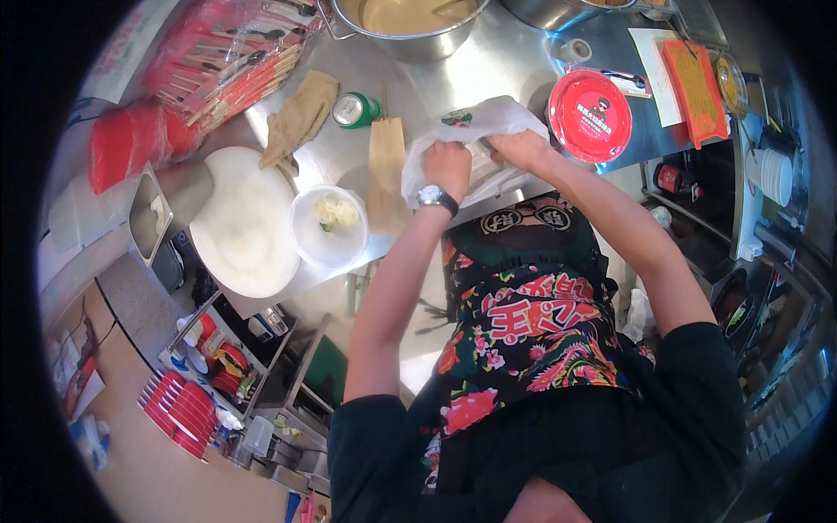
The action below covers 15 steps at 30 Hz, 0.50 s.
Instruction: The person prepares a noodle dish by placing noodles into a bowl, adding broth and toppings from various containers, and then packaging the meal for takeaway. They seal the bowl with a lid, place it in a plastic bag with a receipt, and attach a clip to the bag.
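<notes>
A white plastic bag (pixel 471 111) with a small printed mark lies at the front edge of the steel counter. My left hand (pixel 448 165), with a watch on its wrist, is closed on the left side of its mouth. At the right side, my right hand (pixel 520 150) grips the bag; part of that hand is covered by the plastic. Between my hands a pale, flat-sided item (pixel 482 160) shows inside, too covered to name. A brown paper sleeve (pixel 386 163) lies close to my left hand. To the right of the bag sits a bowl with a printed red lid (pixel 590 116).
A white bowl with shredded vegetable (pixel 337 212) and a round white board (pixel 245 225) stand at left. Behind are a green can (pixel 356 111), a tan cloth (pixel 302 118), wrapped chopsticks (pixel 245 88) and a large pot (pixel 418 42). An orange tray (pixel 694 91) lies far right.
</notes>
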Motion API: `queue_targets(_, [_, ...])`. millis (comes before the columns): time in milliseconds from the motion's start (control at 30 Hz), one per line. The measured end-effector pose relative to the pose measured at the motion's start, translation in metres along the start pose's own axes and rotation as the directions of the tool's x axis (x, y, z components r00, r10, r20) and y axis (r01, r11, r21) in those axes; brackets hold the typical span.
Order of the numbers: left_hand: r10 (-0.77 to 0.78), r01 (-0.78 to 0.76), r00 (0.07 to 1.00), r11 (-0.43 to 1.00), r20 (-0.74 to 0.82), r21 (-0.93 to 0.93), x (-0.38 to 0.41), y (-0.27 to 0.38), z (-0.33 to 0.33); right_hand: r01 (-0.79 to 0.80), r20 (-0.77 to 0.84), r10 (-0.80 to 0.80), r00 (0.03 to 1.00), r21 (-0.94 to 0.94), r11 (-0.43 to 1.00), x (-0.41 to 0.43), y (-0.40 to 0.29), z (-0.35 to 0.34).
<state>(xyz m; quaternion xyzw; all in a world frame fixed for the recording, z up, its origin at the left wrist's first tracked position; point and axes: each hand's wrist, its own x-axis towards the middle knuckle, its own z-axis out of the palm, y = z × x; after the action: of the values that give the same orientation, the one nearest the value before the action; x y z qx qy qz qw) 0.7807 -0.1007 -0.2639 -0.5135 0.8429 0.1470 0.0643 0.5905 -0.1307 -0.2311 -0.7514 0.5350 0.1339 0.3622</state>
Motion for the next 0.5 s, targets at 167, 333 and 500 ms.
queue_targets(167, [-0.063,0.074,0.978,0.996,0.201,-0.044,-0.001,0.013,-0.018,-0.016,0.132,0.033,0.991,-0.129,0.992,-0.001,-0.014,-0.027])
queue_targets(333, [-0.125,0.148,0.983,0.973,-0.134,0.179,0.001,0.028,0.020,0.055,-0.199,-0.056,0.978,-0.008,0.998,-0.005,-0.031,0.002])
queue_targets(500, [-0.105,0.105,0.992,0.994,0.069,0.005,-0.001,0.036,-0.020,0.242,0.008,-0.350,0.937,0.707,0.665,-0.071,-0.050,-0.055])
